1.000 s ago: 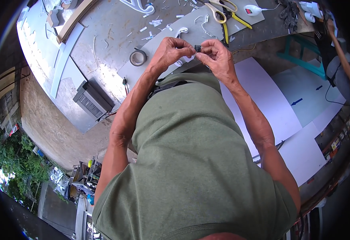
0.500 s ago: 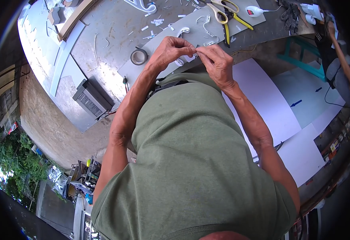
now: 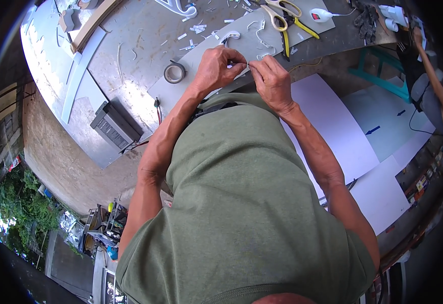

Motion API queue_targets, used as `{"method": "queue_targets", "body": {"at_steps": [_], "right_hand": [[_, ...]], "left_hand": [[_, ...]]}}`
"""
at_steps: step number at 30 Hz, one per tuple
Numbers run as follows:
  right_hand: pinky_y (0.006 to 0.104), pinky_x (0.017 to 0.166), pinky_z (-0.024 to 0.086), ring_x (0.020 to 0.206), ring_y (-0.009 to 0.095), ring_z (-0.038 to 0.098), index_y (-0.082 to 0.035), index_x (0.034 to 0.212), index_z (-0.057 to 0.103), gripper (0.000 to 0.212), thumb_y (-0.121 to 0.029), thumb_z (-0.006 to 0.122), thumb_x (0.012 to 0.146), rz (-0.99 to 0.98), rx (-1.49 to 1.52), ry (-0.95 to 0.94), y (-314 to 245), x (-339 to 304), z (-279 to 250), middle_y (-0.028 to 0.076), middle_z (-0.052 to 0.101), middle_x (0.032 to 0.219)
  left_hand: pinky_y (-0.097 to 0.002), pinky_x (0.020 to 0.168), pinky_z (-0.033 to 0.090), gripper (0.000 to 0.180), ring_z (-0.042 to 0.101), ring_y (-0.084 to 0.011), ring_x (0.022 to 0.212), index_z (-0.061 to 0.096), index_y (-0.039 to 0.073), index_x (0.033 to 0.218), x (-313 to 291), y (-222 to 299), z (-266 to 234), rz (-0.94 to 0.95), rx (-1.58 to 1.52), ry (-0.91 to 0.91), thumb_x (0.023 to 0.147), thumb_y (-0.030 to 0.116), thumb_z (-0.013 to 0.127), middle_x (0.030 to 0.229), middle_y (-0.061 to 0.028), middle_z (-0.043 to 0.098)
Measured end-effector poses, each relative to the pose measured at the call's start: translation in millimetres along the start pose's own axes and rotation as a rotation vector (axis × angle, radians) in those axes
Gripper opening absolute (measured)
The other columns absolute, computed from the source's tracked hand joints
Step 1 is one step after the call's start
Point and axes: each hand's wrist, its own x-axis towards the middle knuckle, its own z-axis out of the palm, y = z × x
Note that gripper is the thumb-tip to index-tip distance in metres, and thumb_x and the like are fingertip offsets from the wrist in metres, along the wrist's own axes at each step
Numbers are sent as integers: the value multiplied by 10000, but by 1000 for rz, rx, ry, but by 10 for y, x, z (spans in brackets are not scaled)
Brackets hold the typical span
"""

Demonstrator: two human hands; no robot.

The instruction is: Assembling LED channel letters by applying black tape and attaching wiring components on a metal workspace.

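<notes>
My left hand (image 3: pixel 218 69) and my right hand (image 3: pixel 273 83) meet over the near edge of the worktable, thumbs and forefingers pinched. Between the fingertips is a tiny, thin, pale piece, too small to name and mostly covered by the fingers. A curved white piece (image 3: pixel 231 35) lies just beyond my left hand. Past my right hand, thin white wire with small modules (image 3: pixel 261 38) lies on a grey board (image 3: pixel 300 38). Cream-handled scissors (image 3: pixel 277 21) and a yellow-handled hand tool (image 3: pixel 307 29) overlap on that board. Left of my left hand is a roll of dark tape (image 3: pixel 182 67).
White scraps (image 3: pixel 198 28) litter the metal tabletop (image 3: pixel 145 23). A grey finned box with leads (image 3: pixel 114 126) sits at the left edge. On the right are a white corded device (image 3: pixel 321 15), dark gloves (image 3: pixel 367 23), a teal stool (image 3: pixel 378 76), large white sheets (image 3: pixel 328 126) and another person's arm (image 3: pixel 434 76).
Both hands stay close together, with slight shifts of the fingers. The whole view has moved a little; things on the table lie as before.
</notes>
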Motion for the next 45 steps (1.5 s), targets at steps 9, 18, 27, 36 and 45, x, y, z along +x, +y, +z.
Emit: {"method": "queue_targets", "body": {"at_steps": [9,18,27,36,45], "right_hand": [[407,683,506,816,281,626,-57,892,599,108,-28,684,833,81,-8,-3,1,34,67,77,566,848],[393,705,517,843,262,647,-60,958,621,118,-52,690,863,117,132,-122,164,61,2,60,623,875],[314,752,542,785,162,657,-46,1185,633,299,-30,680,890,357,549,-357,259,134,-217,63,678,857],[308,757,542,782,159,649,-47,1135,613,278,19,641,866,344,595,-454,259,135,-244,63,659,848],[361,711,543,777,227,645,-85,1066,653,255,10,661,830,49,338,-210,250,77,-162,61,633,897]], "left_hand": [[-353,672,502,163,626,-221,705,780,74,923,5,-38,52,70,100,40,788,163,761,771,-109,678],[-355,698,533,196,665,-245,739,789,83,975,31,-52,5,50,-34,-60,816,191,749,853,-123,738],[-289,658,495,205,606,-102,704,772,37,1031,34,-64,-12,-150,-241,-169,870,162,757,836,-45,730],[-272,647,456,200,595,-94,732,774,47,994,39,-78,-14,-216,-320,-252,868,197,740,832,-36,721],[-244,753,405,171,587,-103,794,772,33,956,75,-139,-21,-466,-633,-288,847,158,730,843,-23,710]]}}
